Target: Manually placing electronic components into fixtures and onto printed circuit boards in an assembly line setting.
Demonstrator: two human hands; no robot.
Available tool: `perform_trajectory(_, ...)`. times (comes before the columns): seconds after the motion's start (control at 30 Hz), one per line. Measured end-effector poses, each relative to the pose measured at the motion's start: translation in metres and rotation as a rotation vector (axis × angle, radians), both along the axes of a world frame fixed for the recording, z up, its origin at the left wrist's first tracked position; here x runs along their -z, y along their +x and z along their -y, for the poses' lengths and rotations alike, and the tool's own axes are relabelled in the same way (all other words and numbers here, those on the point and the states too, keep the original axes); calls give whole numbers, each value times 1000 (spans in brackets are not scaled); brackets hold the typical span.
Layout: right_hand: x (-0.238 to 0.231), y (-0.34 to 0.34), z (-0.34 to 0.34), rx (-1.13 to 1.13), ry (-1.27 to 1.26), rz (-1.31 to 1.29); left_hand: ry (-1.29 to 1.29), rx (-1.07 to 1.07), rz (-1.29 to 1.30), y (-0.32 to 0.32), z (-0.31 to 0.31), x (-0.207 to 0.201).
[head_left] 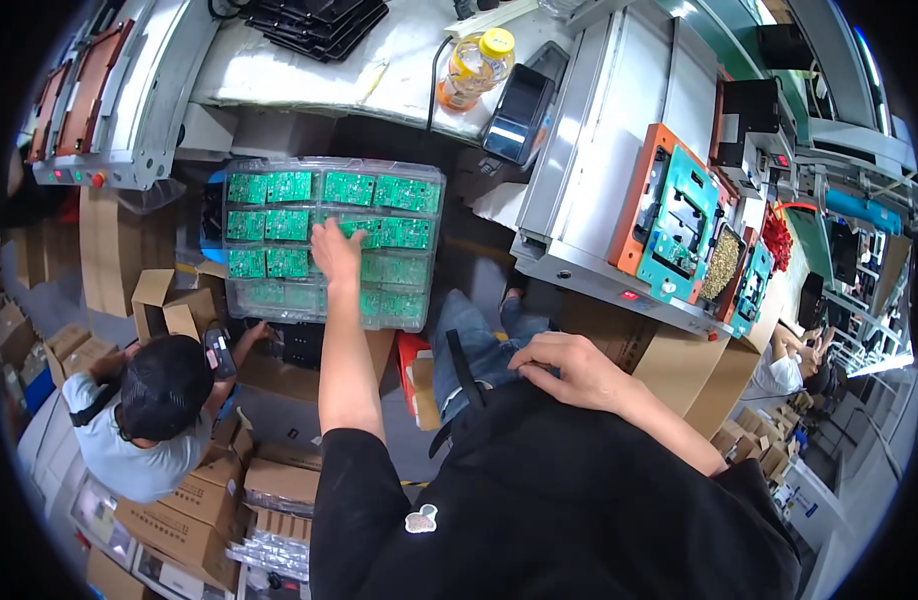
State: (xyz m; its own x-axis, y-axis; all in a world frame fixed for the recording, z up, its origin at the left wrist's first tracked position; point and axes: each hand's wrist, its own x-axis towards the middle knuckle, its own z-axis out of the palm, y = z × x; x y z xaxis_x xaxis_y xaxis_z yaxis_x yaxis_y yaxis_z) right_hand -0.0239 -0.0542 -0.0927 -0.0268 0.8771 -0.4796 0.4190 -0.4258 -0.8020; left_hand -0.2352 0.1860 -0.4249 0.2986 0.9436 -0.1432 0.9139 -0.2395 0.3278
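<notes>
My left hand reaches over a clear plastic tray set with rows of green circuit boards. Its thumb and fingers are closed on one green circuit board in the second row; part of that board is hidden under the hand. My right hand rests against my black shirt at the waist, fingers loosely bent and a little apart, with nothing seen in it. The boards in the lower rows look paler, as though seen through plastic.
At right stands a metal machine carrying an orange and teal fixture. A bottle, a phone and black trays lie on the far bench. A co-worker is at lower left among cardboard boxes.
</notes>
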Motion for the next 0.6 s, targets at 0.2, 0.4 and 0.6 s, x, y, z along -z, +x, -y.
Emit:
perform_trajectory(0.2,25,-16,-9,259,78,-54,-258,-218,589,-50,-4,-50)
perform_trajectory(0.4,-17,9,-17,365,494,214,-255,210,826,14,33,-263)
perform_trajectory(0.6,-23,32,23,972,326,-708,341,802,1024,89,80,-315)
